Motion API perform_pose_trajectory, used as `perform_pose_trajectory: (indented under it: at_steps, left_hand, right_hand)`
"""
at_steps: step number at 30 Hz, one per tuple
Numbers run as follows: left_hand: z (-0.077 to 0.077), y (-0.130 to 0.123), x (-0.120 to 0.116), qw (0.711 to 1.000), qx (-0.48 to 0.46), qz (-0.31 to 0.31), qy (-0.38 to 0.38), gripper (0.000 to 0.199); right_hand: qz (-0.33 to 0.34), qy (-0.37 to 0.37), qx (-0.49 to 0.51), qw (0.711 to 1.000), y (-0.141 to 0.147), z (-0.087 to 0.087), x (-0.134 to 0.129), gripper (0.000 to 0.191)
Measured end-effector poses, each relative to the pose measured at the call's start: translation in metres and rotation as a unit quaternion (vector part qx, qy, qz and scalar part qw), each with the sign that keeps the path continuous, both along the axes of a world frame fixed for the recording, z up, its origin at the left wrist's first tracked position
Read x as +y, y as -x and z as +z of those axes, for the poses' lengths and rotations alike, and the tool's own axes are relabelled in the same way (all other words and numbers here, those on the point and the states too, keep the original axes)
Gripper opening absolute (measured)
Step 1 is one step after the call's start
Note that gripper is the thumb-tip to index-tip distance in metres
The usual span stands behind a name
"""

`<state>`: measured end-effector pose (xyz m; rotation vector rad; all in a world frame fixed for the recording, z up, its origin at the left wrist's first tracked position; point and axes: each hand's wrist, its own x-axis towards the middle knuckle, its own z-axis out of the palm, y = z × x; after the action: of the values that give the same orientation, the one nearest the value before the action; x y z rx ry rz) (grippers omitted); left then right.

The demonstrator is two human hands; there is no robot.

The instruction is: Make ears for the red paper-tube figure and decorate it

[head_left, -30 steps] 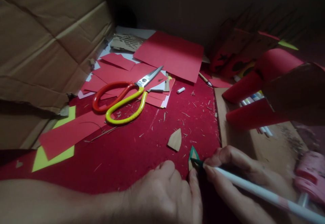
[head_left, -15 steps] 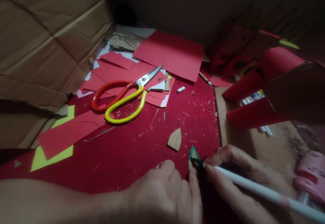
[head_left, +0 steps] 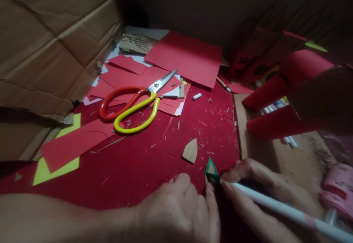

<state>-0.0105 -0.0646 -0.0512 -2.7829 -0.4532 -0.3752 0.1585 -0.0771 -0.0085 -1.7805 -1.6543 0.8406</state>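
My right hand (head_left: 264, 191) is closed around a white marker (head_left: 275, 203) with a green tip. That tip rests on a small pointed cardboard piece (head_left: 211, 168), whose edges carry a green outline. My left hand (head_left: 182, 208) is curled on the red surface, its fingers pressing the lower end of the same piece; part of the piece is hidden under them. Just beyond lies a second, plain pointed cardboard piece (head_left: 190, 151), apart from both hands. Scissors (head_left: 135, 105) with one red and one yellow handle lie on red paper farther off.
Red paper sheets (head_left: 184, 59) are piled at the back. A large cardboard panel (head_left: 55, 44) rises on the left. At right, red paper tubes (head_left: 273, 123) stand on a cardboard base (head_left: 245, 140), with a pink object (head_left: 339, 189) nearby. A white cap (head_left: 196, 96) lies among scraps.
The marker tip has moved slightly down the cardboard piece, and the green outline now has a stroke across its lower part. My left hand stays in place.
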Motion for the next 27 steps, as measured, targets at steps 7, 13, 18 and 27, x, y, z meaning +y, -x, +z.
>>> perform_pose_trajectory:
  at_steps: [7,13,18,27]
  left_hand:
    - [-0.0001,0.0004,0.0000,1.000,0.002,-0.003,0.003,0.027]
    - [-0.0002,-0.0005,-0.0007,1.000,0.009,0.003,0.008,0.030]
    - [0.0008,0.0007,0.0002,1.000,0.012,-0.004,0.009,0.030]
    - [0.0000,-0.0001,-0.0004,1.000,0.020,0.000,0.000,0.033]
  right_hand:
    - [0.032,-0.009,-0.015,0.999,-0.0022,-0.0031,0.0000,0.020]
    - [-0.023,-0.021,-0.004,0.999,0.0019,-0.0029,-0.0016,0.017]
    - [0.029,0.017,0.010,0.999,-0.0052,-0.0044,0.0016,0.015]
    - [-0.050,-0.030,-0.033,0.998,-0.0019,-0.0014,-0.0012,0.018]
